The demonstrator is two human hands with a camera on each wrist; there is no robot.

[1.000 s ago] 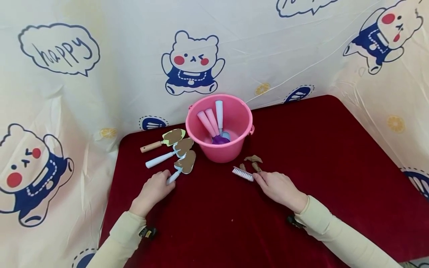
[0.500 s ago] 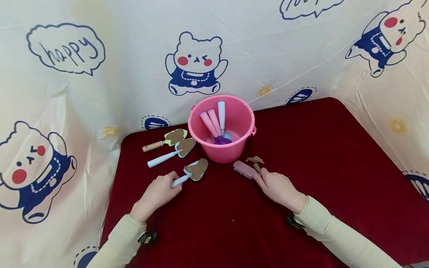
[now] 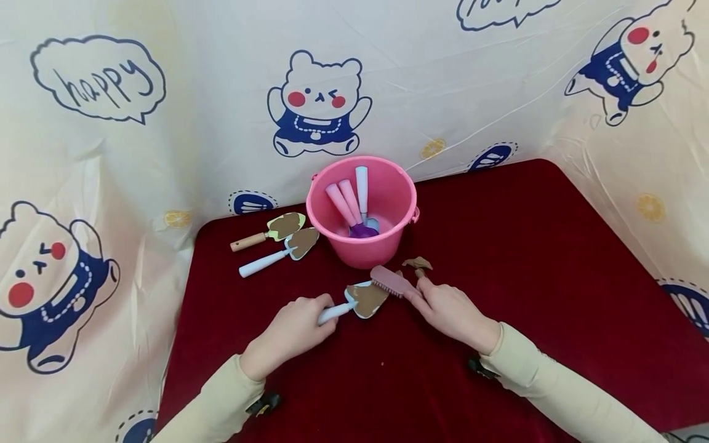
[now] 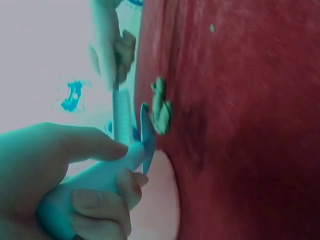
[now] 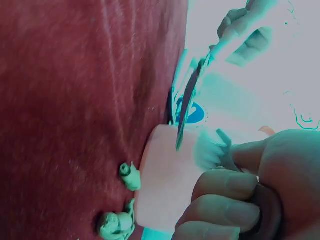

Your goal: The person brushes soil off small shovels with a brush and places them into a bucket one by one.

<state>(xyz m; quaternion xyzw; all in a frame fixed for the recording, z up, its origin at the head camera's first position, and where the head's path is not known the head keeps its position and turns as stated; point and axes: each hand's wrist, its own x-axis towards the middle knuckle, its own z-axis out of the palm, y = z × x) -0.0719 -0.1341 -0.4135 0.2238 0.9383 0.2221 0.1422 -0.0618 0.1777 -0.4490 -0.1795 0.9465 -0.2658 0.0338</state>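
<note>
My left hand (image 3: 296,329) grips the pale blue handle of a hand trowel (image 3: 366,301), its blade coated with brown mud. In the left wrist view the thumb lies along the trowel handle (image 4: 97,182) and the fingers curl under it. My right hand (image 3: 456,312) holds a pink scrub brush (image 3: 389,280), bristles down, overlapping the blade's right edge in the head view. The right wrist view shows the brush's bristles (image 5: 210,150) pointing at the trowel blade (image 5: 189,100). Brown lumps of mud (image 3: 418,263) lie on the cloth just beyond my right hand.
A pink bucket (image 3: 362,253) stands behind the blade, with pink and pale blue handled tools (image 3: 346,200) inside. Left of it lie a muddy wooden-handled trowel (image 3: 249,242) and a muddy blue-handled trowel (image 3: 263,263). Dark red cloth (image 3: 388,394) covers the table; a printed curtain (image 3: 221,92) hangs behind.
My left hand has carried the trowel rightward from beside the other two to the brush. The brush has turned from bristles showing to its pink back showing, and shifted slightly left.
</note>
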